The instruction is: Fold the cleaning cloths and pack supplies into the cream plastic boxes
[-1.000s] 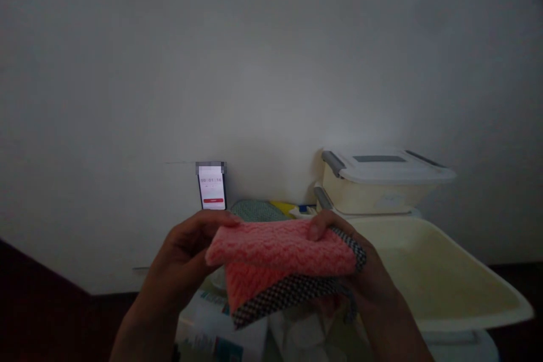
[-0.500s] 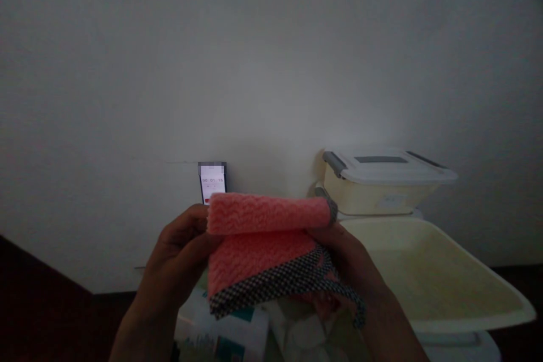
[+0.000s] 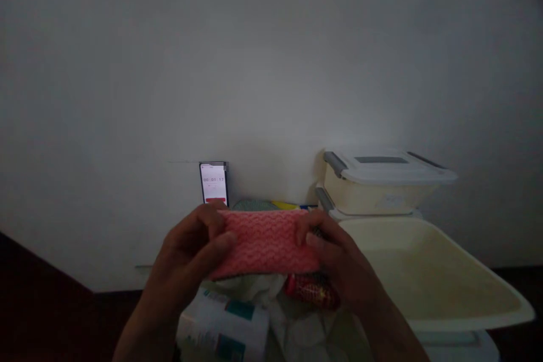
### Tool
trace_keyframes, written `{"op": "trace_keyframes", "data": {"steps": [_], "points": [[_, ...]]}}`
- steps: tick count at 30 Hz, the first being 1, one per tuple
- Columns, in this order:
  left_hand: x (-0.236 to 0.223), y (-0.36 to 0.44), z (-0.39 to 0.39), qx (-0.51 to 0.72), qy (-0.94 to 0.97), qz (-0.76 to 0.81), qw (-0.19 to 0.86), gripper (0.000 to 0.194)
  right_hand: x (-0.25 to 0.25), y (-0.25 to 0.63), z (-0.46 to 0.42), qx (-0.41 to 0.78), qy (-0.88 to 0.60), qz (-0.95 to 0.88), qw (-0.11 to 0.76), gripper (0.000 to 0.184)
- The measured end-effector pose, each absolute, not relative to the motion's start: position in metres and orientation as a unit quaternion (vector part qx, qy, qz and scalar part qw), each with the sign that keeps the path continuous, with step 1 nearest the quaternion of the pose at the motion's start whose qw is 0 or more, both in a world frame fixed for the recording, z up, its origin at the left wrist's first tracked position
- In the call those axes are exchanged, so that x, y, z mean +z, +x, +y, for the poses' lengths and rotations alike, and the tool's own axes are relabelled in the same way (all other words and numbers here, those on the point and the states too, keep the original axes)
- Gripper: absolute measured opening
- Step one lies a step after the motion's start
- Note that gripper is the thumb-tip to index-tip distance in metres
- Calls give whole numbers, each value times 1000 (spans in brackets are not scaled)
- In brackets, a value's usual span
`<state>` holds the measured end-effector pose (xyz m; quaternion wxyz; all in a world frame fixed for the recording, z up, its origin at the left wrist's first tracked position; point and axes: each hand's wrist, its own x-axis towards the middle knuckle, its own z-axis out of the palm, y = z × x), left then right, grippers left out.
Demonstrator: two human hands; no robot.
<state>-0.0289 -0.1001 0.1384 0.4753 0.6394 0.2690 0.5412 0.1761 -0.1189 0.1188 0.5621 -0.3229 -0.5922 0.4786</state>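
A folded pink cloth [image 3: 267,240] with a wavy texture is stretched level between my two hands. My left hand [image 3: 195,249] pinches its left end, thumb in front. At the right end my right hand [image 3: 335,254] grips it between thumb and fingers. A dark strip shows under the cloth's lower edge. Below it lies a shiny red package [image 3: 311,291], partly behind my right hand. A white roll-shaped pack with teal patches [image 3: 224,325] sits beneath my left hand.
A lit phone [image 3: 214,184] showing a timer leans on the wall. To the right are a cream basin [image 3: 445,271] and a lidded storage box [image 3: 382,181]. Green and yellow items [image 3: 258,204] lie behind the cloth. White crumpled material [image 3: 307,334] lies below.
The cloth's rolled upper part and hanging checkered-edged flap have been folded into one flat pink strip. Both hands now grip its ends, and the red package below has come into view.
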Motion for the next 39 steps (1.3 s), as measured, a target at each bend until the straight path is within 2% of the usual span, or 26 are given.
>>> {"op": "trace_keyframes", "data": {"steps": [1, 4, 5, 8, 12, 16, 19, 21, 24, 27, 31, 36, 39], "points": [[137, -28, -98, 540, 639, 251, 486, 20, 119, 176, -120, 467, -349, -592, 557, 12], [134, -25, -96, 527, 654, 215, 498, 27, 120, 173, -122, 505, -370, -532, 571, 41], [134, -24, -96, 526, 658, 214, 494, 32, 121, 172, -122, 518, -362, -510, 583, 45], [133, -26, -97, 525, 649, 223, 504, 47, 121, 171, -118, 517, -354, -490, 607, 38], [133, -33, -96, 487, 618, 217, 577, 68, 119, 176, -115, 511, -360, -547, 556, 28], [132, -35, -90, 374, 671, 291, 569, 51, 119, 182, -116, 476, -416, -578, 517, 34], [130, -31, -88, 288, 708, 346, 544, 33, 118, 182, -114, 481, -412, -530, 565, 35], [128, -27, -88, 277, 711, 367, 532, 24, 114, 178, -110, 524, -357, -485, 602, 36], [127, -20, -90, 310, 712, 409, 479, 25, 107, 168, -102, 601, -250, -447, 614, 37], [129, -14, -91, 324, 726, 444, 414, 29, 103, 159, -98, 628, -234, -439, 598, 26], [133, -5, -91, 282, 757, 436, 396, 31, 108, 162, -99, 589, -265, -432, 630, 21], [130, 4, -92, 259, 793, 441, 332, 18, 127, 186, -106, 542, -281, -403, 682, 17], [128, 9, -93, 281, 806, 427, 297, 16, 134, 202, -114, 514, -313, -422, 678, 17]]}}
